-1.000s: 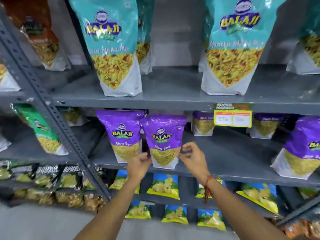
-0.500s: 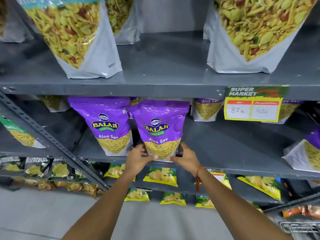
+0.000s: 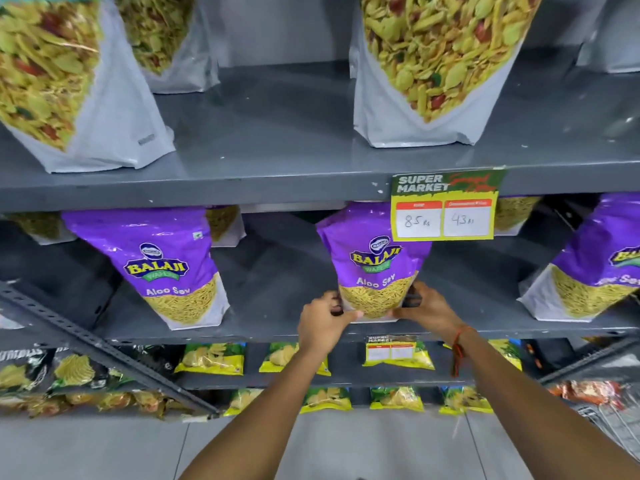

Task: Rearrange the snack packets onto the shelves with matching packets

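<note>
Head view shows both hands, the left hand (image 3: 323,322) and the right hand (image 3: 427,306), closed on the bottom corners of a purple packet (image 3: 375,265) in the middle of the frame. It stands on the middle shelf (image 3: 277,327) with matching purple packets, so this one looks nearly placed. It is shiny, with yellow snacks pictured.

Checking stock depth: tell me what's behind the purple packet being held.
Behind the held Aloo Sev packet, only dark shelf shows beside it. Anything directly behind is covered.
</note>
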`<state>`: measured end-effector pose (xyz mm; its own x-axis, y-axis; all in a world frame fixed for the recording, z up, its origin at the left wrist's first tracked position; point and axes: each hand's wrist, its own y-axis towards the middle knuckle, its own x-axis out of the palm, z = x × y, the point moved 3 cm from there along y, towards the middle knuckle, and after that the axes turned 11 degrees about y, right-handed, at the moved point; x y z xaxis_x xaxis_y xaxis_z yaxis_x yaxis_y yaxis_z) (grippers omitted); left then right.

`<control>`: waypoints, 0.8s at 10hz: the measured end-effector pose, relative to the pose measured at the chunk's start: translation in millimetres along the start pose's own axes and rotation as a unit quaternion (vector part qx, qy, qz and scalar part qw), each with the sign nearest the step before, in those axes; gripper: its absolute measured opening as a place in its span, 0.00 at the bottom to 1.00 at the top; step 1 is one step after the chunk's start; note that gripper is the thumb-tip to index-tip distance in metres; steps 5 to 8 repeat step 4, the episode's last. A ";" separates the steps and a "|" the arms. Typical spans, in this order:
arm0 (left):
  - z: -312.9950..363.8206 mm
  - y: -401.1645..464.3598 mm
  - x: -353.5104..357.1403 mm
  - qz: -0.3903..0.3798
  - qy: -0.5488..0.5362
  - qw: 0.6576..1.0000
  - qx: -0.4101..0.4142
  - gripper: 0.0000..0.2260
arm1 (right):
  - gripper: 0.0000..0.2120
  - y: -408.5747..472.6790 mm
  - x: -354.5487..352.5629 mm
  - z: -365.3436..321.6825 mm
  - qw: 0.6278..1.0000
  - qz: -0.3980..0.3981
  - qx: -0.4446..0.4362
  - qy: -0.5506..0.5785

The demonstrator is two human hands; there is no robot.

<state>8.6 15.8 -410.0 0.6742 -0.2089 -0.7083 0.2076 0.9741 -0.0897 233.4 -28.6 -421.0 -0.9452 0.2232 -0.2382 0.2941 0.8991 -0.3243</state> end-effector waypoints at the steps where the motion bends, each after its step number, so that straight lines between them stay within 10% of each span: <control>1: 7.8 0.2 5.8 0.007 0.007 1.000 0.006 0.22 | 0.20 1.8 -11.3 4.2 1.000 0.006 -0.008 0.001; 4: 5.7 -19.1 -1.0 0.014 0.007 1.000 0.022 0.25 | 0.42 -40.1 5.3 5.6 0.978 0.167 -0.080 0.094; 8: 5.7 -19.1 -1.0 0.014 0.007 1.000 0.022 0.25 | 0.42 -40.1 5.3 5.6 0.978 0.167 -0.080 0.094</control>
